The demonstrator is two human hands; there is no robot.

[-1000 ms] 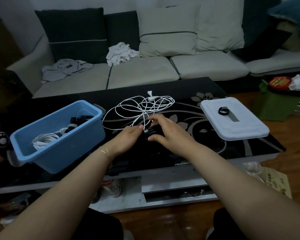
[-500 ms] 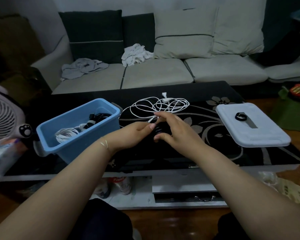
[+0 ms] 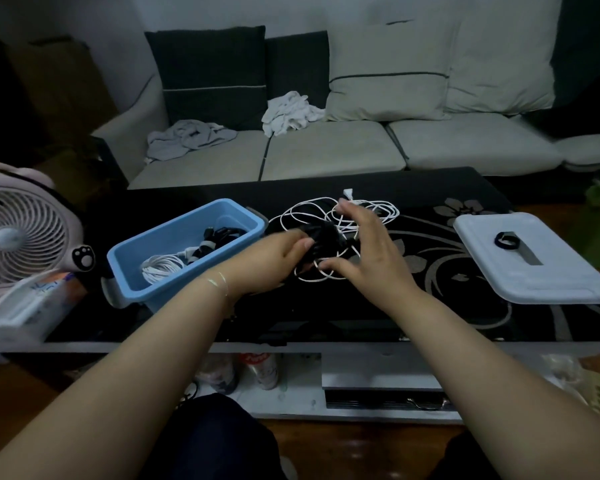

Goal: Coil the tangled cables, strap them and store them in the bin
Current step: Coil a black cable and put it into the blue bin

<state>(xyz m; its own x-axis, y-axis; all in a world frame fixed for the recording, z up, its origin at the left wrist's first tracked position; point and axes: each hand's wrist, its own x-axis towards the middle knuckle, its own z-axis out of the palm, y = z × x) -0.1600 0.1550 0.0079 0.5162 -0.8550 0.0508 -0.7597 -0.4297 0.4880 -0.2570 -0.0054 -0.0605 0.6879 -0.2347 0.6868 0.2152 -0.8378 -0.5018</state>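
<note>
- At far left, beside the table, a white fan (image 3: 18, 233) stands idle, with a pale box (image 3: 32, 306) in front of it; neither bears on the task.
- Left of centre on the black table (image 3: 430, 188) sits the blue bin (image 3: 187, 251), holding a coiled white cable (image 3: 161, 266) and dark strapped bundles (image 3: 219, 235). Judgement: part of the storing is already done.
- Just right of the bin, the left hand (image 3: 274, 261) grips a black cable bundle (image 3: 321, 239), fingers curled round it. Half a second ago both hands were closed together on this bundle; it now rests in the left hand alone.
- Behind and under the hands, the tangled white cable (image 3: 340, 216) lies loose on the table, uncoiled and unstrapped.
- Right of the bundle, the right hand (image 3: 368, 251) has let go and lifted away, fingers spread and holding nothing, thumb low near a white loop.
- Judgement: the release suggests the black bundle is finished and ready for the bin, though its strap cannot be made out in the dim light.
- At right, the white lid (image 3: 534, 265) lies flat with a black strap (image 3: 506, 240) on it, well apart from the hands, presumably reserved for the white cable.
</note>
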